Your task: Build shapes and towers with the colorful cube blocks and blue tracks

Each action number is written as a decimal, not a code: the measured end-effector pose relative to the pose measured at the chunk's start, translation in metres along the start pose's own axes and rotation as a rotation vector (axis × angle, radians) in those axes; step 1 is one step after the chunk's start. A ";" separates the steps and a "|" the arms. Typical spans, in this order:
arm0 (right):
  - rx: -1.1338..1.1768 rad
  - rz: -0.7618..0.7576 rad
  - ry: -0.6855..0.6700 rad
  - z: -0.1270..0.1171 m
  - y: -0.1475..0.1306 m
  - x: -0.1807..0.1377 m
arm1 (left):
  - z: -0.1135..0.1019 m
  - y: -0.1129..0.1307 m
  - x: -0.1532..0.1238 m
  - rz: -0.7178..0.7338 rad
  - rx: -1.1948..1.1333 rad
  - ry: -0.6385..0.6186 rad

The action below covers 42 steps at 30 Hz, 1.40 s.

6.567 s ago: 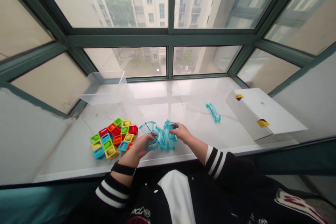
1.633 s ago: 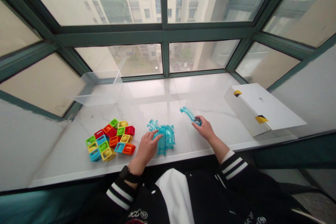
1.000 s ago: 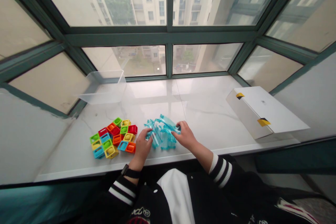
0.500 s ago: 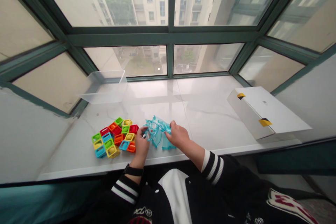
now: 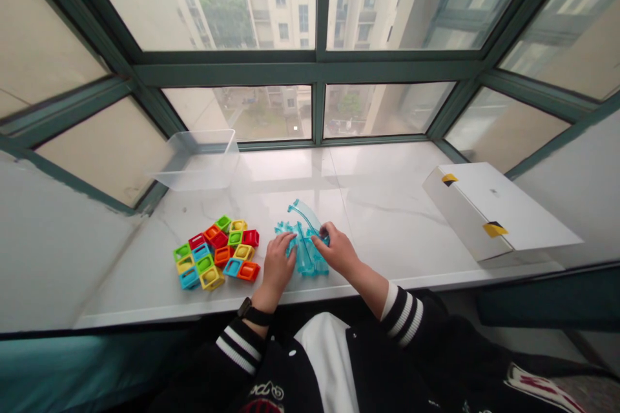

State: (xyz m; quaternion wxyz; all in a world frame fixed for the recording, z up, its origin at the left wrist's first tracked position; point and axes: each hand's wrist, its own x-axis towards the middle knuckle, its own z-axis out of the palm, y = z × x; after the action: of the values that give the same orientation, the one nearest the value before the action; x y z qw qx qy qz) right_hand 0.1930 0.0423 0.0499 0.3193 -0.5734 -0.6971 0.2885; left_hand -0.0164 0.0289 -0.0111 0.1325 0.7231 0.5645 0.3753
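The right hand pinches the near end of a curved translucent blue plastic piece; the left hand, half-curled, meets clustered translucent blue pieces, hold unclear.

A black jacket is worn open over a white shirt, and both cuffs are ringed in white stripes! A black watch is strapped on at left, pale lettering is carried on the chest, and a red-and-white patch is displayed at right.
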 end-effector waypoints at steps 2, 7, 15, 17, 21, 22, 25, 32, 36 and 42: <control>0.008 -0.051 0.023 -0.004 0.006 -0.004 | 0.003 0.005 0.002 0.019 0.105 -0.022; -0.061 -0.157 0.085 -0.004 0.025 -0.009 | 0.002 0.010 0.001 0.028 0.205 -0.041; -0.126 -0.194 0.091 0.011 0.028 -0.006 | -0.007 0.010 -0.008 0.104 0.111 -0.050; -0.146 -0.197 0.071 0.015 0.030 -0.005 | -0.011 0.011 -0.014 0.138 0.121 -0.083; -0.151 -0.221 0.034 0.020 0.038 -0.005 | -0.021 0.008 -0.025 0.187 0.113 -0.074; -0.143 -0.230 0.026 0.020 0.040 -0.005 | -0.023 0.006 -0.026 0.174 0.099 -0.040; -0.109 -0.267 0.016 0.018 0.045 -0.008 | -0.023 -0.004 -0.022 0.065 0.069 0.094; -0.068 -0.240 0.048 0.021 0.052 -0.015 | -0.002 -0.029 0.005 -0.147 0.144 0.005; -0.049 -0.205 0.067 0.028 0.060 -0.017 | 0.002 -0.040 0.009 -0.132 0.193 -0.019; 0.016 -0.225 0.161 0.041 0.073 -0.016 | 0.002 -0.049 0.013 -0.191 0.240 -0.094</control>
State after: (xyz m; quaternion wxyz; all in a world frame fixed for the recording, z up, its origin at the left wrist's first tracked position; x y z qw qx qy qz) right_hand 0.2084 0.0379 -0.0343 0.4089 -0.5104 -0.7269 0.2094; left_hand -0.0492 0.0570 -0.0379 0.1066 0.6936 0.6647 0.2565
